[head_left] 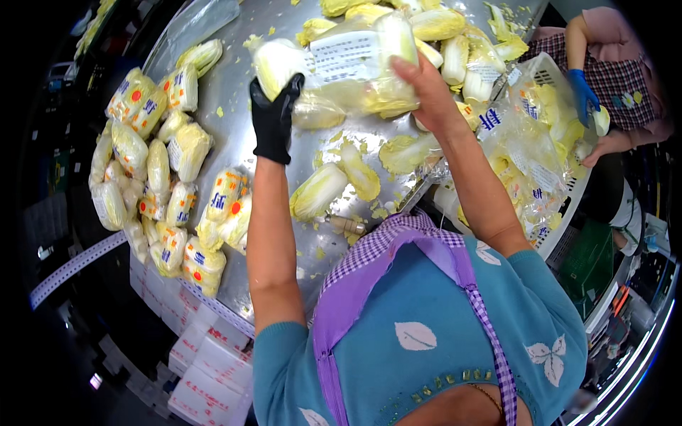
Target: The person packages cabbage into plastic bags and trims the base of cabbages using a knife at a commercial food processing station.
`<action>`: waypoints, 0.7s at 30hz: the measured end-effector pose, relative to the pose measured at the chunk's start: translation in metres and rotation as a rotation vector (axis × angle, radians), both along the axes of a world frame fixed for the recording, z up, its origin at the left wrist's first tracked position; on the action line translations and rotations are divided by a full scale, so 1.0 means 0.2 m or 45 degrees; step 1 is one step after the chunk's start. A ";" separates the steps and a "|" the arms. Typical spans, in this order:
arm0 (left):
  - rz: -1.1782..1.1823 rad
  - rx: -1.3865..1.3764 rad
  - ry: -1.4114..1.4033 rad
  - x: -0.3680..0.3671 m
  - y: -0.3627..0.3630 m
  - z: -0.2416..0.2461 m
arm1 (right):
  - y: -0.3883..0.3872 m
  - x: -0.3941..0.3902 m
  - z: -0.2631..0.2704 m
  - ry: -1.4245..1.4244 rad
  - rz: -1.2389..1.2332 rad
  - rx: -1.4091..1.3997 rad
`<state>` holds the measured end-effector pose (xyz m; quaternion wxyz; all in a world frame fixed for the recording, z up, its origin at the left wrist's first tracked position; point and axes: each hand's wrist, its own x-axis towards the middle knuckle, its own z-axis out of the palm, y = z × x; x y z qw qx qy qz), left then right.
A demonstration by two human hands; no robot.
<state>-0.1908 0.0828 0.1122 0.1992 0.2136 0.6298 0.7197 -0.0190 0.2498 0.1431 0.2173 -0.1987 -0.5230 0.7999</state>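
Observation:
Up over a metal table (229, 138) I hold a clear plastic bag of napa cabbages (341, 58) by its two ends. My left hand (274, 120), in a black glove, grips the left end around a white cabbage base. Bare, my right hand (426, 93) clasps the right end, its fingers partly hidden behind the bag. The bag's upper side bears a white printed panel. Below it lie a trimmed napa cabbage (319, 190), loose leaves (359, 170) and a tool handle (345, 223), its far part hidden.
Several bagged cabbages (128, 149) are piled along the left edge. More cabbages (437, 25) lie at the back. At right stands a white plastic crate (573, 199) of leaves and plastic bags; beyond it, a co-worker's blue-gloved hand (583, 93) is near a cabbage piece. Cartons (210, 378) are stacked lower left.

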 end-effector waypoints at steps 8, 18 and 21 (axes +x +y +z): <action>-0.607 0.562 -0.905 0.18 0.01 0.06 | 0.03 0.12 -0.10 0.473 0.169 -0.795; -0.890 0.338 -0.518 0.44 0.17 0.17 | 0.05 -0.02 -0.24 0.361 0.167 -0.826; -0.346 0.567 -1.134 0.44 0.11 0.01 | 0.05 -0.02 -0.14 0.229 -0.195 -0.815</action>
